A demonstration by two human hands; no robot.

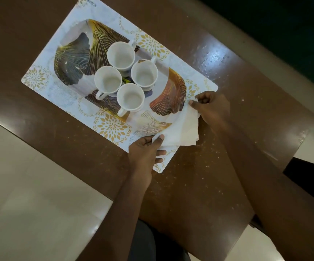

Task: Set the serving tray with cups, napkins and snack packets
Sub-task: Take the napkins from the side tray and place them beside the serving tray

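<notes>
An oval serving tray point(71, 59) printed with gold and dark leaf shapes lies on a white floral placemat point(113, 127). Several empty white cups point(121, 54) stand upright in a cluster at the tray's middle, with a small yellow and black packet point(126, 80) showing between them. A white paper napkin point(178, 129) hangs over the tray's near right rim. My left hand point(145, 153) pinches its near corner. My right hand point(211, 106) pinches its far corner.
The placemat sits on a scratched brown table point(190, 185) whose left edge runs diagonally past a pale tiled floor point(30, 194). A dark object point(308, 172) stands at the right beyond the table's edge.
</notes>
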